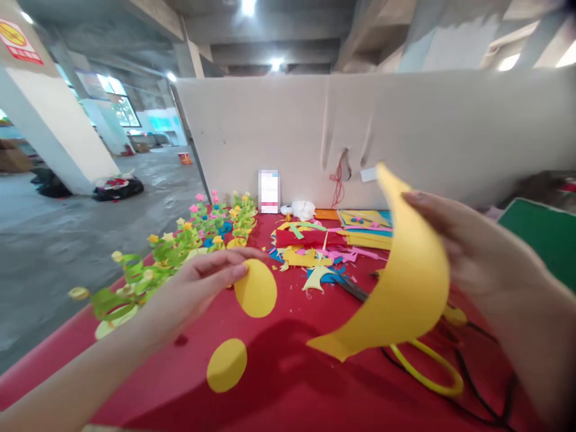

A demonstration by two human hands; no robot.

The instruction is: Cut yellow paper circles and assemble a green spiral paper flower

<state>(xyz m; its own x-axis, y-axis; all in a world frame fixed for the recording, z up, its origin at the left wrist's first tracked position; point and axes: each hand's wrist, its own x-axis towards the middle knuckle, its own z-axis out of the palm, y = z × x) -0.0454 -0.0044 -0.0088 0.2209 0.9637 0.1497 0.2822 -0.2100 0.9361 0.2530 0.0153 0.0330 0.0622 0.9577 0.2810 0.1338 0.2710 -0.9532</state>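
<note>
My left hand (198, 285) pinches a round yellow foam disc (256, 290) by its edge, above the red tabletop (292, 372). My right hand (477, 252) grips a large curved piece of yellow foam sheet (405, 288), held up at the right with its pointed end hanging down to the left. A second yellow disc (226, 364) lies flat on the red cloth just below my left hand.
Rows of green foam spirals with small coloured flowers (180, 252) line the table's left edge. Coloured foam scraps (315, 252) and stacked sheets (364, 231) lie at the back. Scissors with yellow handles (423, 366) lie at the right. A grey partition board (405, 132) stands behind.
</note>
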